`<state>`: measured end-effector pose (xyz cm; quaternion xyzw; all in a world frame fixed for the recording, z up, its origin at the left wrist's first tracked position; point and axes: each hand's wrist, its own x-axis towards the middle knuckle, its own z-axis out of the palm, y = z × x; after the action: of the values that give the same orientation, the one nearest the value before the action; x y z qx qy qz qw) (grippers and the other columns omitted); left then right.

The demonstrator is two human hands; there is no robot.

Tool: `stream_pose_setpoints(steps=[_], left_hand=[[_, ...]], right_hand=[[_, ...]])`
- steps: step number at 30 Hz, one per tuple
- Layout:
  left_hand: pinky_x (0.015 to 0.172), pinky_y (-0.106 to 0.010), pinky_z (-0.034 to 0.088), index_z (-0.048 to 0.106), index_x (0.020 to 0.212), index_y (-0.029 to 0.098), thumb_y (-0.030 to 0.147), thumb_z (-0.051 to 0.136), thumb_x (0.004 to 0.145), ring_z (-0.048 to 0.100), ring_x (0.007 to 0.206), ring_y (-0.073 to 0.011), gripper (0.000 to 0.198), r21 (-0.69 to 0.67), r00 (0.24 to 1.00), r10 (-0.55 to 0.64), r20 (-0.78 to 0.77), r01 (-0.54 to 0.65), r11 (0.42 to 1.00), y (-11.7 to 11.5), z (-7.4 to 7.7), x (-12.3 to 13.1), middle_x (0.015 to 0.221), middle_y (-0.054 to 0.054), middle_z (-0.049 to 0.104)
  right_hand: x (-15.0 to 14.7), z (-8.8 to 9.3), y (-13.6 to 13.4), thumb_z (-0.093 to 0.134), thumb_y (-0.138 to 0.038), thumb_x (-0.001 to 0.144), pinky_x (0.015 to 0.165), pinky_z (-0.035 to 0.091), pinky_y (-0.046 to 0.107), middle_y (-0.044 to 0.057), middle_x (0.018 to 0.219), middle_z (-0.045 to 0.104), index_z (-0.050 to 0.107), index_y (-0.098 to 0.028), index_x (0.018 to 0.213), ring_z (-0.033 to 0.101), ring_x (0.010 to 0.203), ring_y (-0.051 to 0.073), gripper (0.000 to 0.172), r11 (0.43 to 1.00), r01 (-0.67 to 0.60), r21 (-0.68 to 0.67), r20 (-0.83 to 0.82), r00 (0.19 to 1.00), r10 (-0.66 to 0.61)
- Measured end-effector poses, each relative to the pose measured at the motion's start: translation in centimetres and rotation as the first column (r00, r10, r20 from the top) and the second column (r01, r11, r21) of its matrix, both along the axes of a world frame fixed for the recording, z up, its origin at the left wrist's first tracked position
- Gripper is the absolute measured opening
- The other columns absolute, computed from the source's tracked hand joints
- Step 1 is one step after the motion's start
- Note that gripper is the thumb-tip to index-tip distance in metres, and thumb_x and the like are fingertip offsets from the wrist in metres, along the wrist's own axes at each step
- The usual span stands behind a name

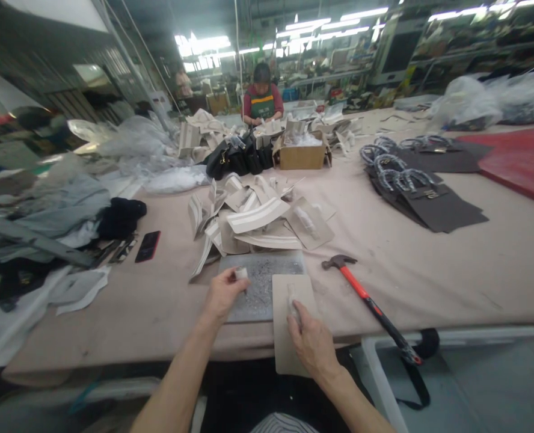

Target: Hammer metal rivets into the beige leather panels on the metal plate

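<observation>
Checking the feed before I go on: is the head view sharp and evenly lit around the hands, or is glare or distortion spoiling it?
Head view: left hand, right hand and hammer are sharp and evenly lit; head view, top: ceiling lights blow out to white; head view, edges: wide-angle bending curves the table rim.

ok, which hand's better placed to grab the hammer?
Probably right: the hammer lies just right of the right hand, which rests on the beige panel; the left hand pinches a small white piece.
</observation>
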<state>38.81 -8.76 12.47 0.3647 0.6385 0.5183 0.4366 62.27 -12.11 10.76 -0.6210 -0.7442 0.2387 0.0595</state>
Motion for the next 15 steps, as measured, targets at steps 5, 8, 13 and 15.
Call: stream_pose_setpoints(steps=[5, 8, 13, 15], left_hand=[[0.076, -0.028, 0.054, 0.070, 0.095, 0.013, 0.031, 0.086, 0.060, 0.069, 0.078, -0.0176, 0.042, 0.177, 0.943, -0.171, 0.287, 0.123, 0.977, 3.6, -0.9, 8.1, 0.085, -0.006, 0.076], [0.073, -0.027, 0.054, 0.069, 0.093, 0.014, 0.032, 0.088, 0.058, 0.071, 0.077, -0.0184, 0.045, 0.199, 0.938, -0.184, 0.294, 0.129, 0.972, 4.7, -3.0, 9.7, 0.085, -0.007, 0.077], [0.072, -0.029, 0.056, 0.067, 0.096, 0.014, 0.039, 0.089, 0.061, 0.073, 0.081, -0.0218, 0.048, 0.199, 0.938, -0.154, 0.312, 0.094, 0.976, 4.5, -6.0, 9.4, 0.087, -0.009, 0.078], [0.077, -0.030, 0.057, 0.066, 0.098, 0.014, 0.040, 0.088, 0.063, 0.074, 0.084, -0.0222, 0.049, 0.211, 0.933, -0.159, 0.324, 0.093, 0.973, 4.4, -6.4, 9.4, 0.089, -0.009, 0.078]], right_hand=[[-0.1, 0.1, 0.4, 0.040, -0.030, 0.103, 0.085, 0.053, 0.040, 0.016, 0.101, 0.076, 0.054, -0.014, 0.143, 0.073, 0.097, 0.033, 0.046, 0.999, 0.030, -0.039, -0.029, 0.999, -0.031], [0.0, 0.0, 0.4, 0.041, -0.032, 0.102, 0.086, 0.053, 0.042, 0.016, 0.103, 0.076, 0.054, -0.015, 0.144, 0.073, 0.098, 0.033, 0.047, 0.997, 0.055, -0.062, -0.077, 0.995, -0.059], [1.6, -0.1, 0.7, 0.037, -0.043, 0.100, 0.089, 0.053, 0.038, 0.014, 0.107, 0.074, 0.059, -0.014, 0.137, 0.071, 0.100, 0.028, 0.051, 0.996, 0.074, -0.044, -0.337, 0.938, -0.085], [3.4, -0.1, 1.5, 0.035, -0.047, 0.100, 0.088, 0.053, 0.036, 0.013, 0.106, 0.073, 0.061, -0.013, 0.131, 0.070, 0.098, 0.026, 0.053, 0.990, 0.131, 0.045, -0.403, 0.909, -0.102]])
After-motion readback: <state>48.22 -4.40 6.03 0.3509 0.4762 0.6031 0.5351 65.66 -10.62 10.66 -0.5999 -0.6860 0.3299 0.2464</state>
